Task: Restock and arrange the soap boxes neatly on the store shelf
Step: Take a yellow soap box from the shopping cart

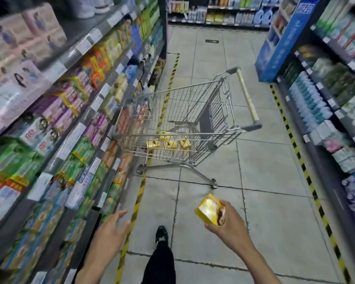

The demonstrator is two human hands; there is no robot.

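Observation:
My right hand (229, 221) grips a yellow soap box (208, 210) low in the aisle, tilted with one end toward the floor. My left hand (111, 228) is empty with fingers spread, reaching toward the lower rows of the left shelf (74, 214). Ahead stands a wire shopping cart (184, 128) holding several more yellow soap boxes (168, 143) on its bottom. The left shelf is packed with rows of coloured soap boxes in green, purple, orange and yellow.
A second shelf (336, 124) of packaged goods lines the right side. Yellow-black hazard tape (139, 197) runs along the tiled floor by both shelves. My leg and black shoe (162, 236) are between my hands. More shelving closes the aisle's far end.

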